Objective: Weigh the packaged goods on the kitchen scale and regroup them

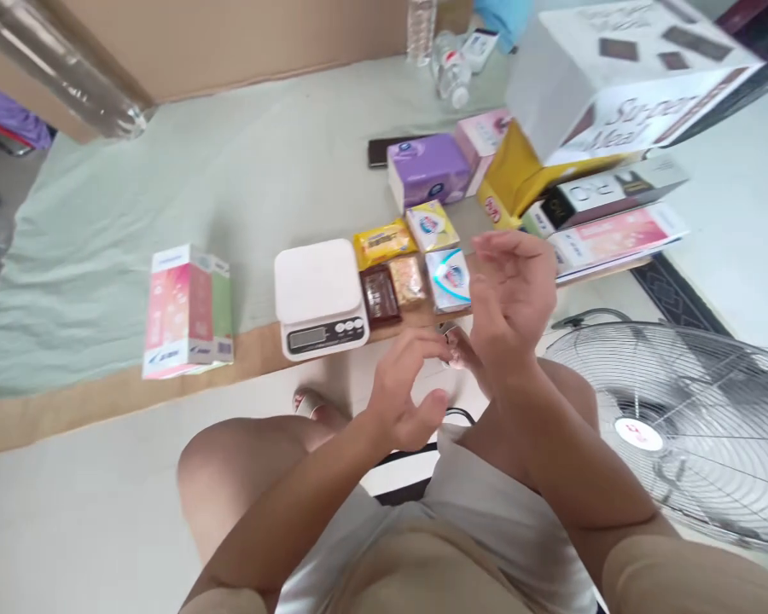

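Above my lap, my left hand [410,392] is open, thumb apart from the bent fingers, with nothing in it. My right hand [512,290] hovers by the table's edge, fingers loosely curled and apart, holding nothing. Nearest to it is a white and blue soap box [449,280], with a yellow and white soap box [432,226] behind. Left of these lie a yellow snack packet [385,243], a dark brown packet [380,294] and a small clear-wrapped snack [408,280]. A white kitchen scale [320,290] stands beside them with a bare platform.
Pink boxes [189,311] stand on the left. A purple tissue pack [427,170], a dark phone [393,152], a plastic bottle [451,72] and a large white carton [627,85] are farther back. A floor fan [678,426] stands at right.
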The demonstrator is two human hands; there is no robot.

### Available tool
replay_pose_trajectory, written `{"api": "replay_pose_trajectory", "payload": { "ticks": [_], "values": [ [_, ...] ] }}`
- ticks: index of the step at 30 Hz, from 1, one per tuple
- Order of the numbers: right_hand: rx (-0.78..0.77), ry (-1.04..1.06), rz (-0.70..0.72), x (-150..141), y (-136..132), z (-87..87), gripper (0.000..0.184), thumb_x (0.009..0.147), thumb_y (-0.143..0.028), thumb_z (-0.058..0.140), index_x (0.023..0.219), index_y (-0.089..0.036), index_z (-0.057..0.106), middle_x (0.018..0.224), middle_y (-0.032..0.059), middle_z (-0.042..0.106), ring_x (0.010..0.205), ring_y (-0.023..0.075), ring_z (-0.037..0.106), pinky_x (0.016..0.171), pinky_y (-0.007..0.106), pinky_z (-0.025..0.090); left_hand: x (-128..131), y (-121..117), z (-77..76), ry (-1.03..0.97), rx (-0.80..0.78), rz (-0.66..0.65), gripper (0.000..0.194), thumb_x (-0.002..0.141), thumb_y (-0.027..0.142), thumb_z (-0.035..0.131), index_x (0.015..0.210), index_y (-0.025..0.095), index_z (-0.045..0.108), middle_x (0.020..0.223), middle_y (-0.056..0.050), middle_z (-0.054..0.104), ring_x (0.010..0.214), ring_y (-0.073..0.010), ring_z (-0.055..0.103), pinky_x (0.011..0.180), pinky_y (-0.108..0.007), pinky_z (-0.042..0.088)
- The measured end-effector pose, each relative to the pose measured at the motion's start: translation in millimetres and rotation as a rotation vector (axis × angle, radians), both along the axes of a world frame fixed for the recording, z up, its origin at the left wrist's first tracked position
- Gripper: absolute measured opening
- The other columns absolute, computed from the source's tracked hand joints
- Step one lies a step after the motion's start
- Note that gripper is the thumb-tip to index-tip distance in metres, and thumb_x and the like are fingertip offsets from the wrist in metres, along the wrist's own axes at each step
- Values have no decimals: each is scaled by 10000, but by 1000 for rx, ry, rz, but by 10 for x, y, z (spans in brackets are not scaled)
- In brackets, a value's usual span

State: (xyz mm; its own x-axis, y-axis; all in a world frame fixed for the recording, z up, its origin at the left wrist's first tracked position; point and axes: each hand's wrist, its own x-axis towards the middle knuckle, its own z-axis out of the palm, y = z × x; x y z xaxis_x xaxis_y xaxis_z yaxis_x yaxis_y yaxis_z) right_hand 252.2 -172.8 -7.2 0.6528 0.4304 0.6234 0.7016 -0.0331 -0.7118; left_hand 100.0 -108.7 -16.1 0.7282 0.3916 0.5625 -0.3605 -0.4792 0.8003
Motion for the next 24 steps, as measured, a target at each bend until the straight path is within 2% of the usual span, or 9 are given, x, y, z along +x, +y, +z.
{"api": "replay_pose_trajectory", "payload": {
  "ticks": [3,5,8,10,13,15,17,20,24],
  "values": [
    [204,-60,-168,507,-196,-7,268,969,-262,424,1231,-283,474,1176,111,605,1176,272,703,987,498,618,537,-122,122,67,-7,-22,198,1017,411,538,1072,232,604,1039,-97,701,997,-252,681,888,-416,563],
    [260,-94,-292,858,-308,-30,273,970,-259,412,1234,-294,471,1158,99,589,1144,268,707,967,510,619,932,-148,228,147,-10,2,185,989,401,559,1077,241,592,1081,-98,696,1038,-256,662,945,-426,550],
    [263,-91,-462,1314,-483,-110,253,987,-265,389,1224,-306,468,1135,89,580,1131,262,700,1021,543,593,1527,-163,325,295,0,55,203,936,382,610,1083,244,591,1164,-103,690,1125,-269,645,1029,-433,529],
    [248,6,-508,1520,-605,-181,263,978,-258,408,1227,-293,487,1180,98,598,1183,268,683,1098,560,552,1887,-189,311,332,41,92,250,916,349,642,1133,228,609,1252,-122,672,1223,-287,624,1106,-442,497],
    [223,163,-520,1671,-765,-280,299,955,-253,449,1246,-285,509,1271,103,611,1293,292,643,1169,597,499,2304,-242,210,317,171,121,397,910,330,695,1281,209,626,1458,-157,594,1425,-342,521,1256,-486,364],
    [178,147,-527,1698,-845,-322,303,970,-261,453,1266,-303,504,1286,92,610,1317,293,639,1161,614,508,2485,-261,141,343,248,151,479,900,348,737,1347,218,629,1543,-156,550,1511,-387,433,1311,-527,269],
    [155,83,-530,1694,-897,-332,296,988,-265,460,1276,-311,506,1274,86,615,1303,284,651,1139,606,534,2601,-255,102,399,301,200,515,885,359,770,1364,223,639,1537,-156,560,1521,-421,398,1314,-567,245],
    [200,47,-521,1669,-926,-294,293,984,-246,476,1269,-300,520,1252,83,622,1258,275,670,1128,601,548,2690,-221,100,462,341,207,451,922,326,733,1353,217,658,1421,-156,620,1411,-409,491,1249,-564,347],
    [257,50,-539,1638,-943,-203,289,960,-208,475,1225,-302,544,1222,79,622,1228,270,679,1133,592,553,2597,-199,186,387,357,143,400,946,223,672,1345,195,682,1370,-153,645,1268,-339,604,1113,-451,494]
  ]
}}
